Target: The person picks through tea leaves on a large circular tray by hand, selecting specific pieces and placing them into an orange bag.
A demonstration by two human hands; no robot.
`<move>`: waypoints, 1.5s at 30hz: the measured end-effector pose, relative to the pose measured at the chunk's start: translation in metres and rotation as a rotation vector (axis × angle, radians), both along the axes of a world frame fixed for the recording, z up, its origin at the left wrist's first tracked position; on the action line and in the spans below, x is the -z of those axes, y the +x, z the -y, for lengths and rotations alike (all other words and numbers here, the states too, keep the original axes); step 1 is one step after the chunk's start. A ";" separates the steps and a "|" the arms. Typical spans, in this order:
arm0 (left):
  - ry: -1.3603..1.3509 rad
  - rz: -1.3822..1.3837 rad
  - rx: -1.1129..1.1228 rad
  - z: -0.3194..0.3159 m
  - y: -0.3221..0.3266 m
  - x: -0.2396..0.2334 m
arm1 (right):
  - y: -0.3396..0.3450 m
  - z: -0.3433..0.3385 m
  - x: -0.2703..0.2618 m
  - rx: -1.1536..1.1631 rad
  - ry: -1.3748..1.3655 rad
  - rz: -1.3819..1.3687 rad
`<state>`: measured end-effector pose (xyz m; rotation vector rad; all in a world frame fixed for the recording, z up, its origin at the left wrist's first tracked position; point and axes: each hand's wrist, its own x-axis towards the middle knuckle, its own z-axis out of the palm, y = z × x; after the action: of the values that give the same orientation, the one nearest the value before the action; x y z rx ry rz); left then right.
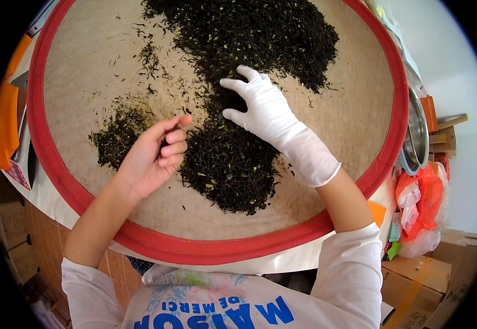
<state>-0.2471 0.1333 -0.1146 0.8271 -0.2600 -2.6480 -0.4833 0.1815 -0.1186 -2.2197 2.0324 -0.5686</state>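
A wide round tray (357, 111) with a red cloth rim holds dark, curled dried leaves, which look like tea. My right hand (261, 98), in a white glove, spreads its fingers at the neck between the large far heap (259, 33) and the nearer heap (230, 172). Its fingertips touch the leaves. My left hand (156, 154) is bare and hovers between the nearer heap and a small pile (119, 131) of finer, yellow-flecked leaf bits. The left fingers are curled in, with thumb and forefinger close together; whether anything is between them is hidden.
The tray rests on a table with a pale cover (283, 263). Orange packets (4, 123) lie at the left. On the right are metal bowls (417, 127), red and clear plastic bags (421, 201) and cardboard boxes (415, 279). Loose leaves (150, 57) lie scattered at the tray's upper left.
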 end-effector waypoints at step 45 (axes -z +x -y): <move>-0.091 0.051 -0.159 0.015 0.005 0.001 | -0.026 -0.045 -0.061 0.184 0.339 0.580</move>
<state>-0.2423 0.1185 -0.1155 0.8498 -0.3122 -2.4517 -0.5092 0.2262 -0.0575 -1.4694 1.8533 -0.7155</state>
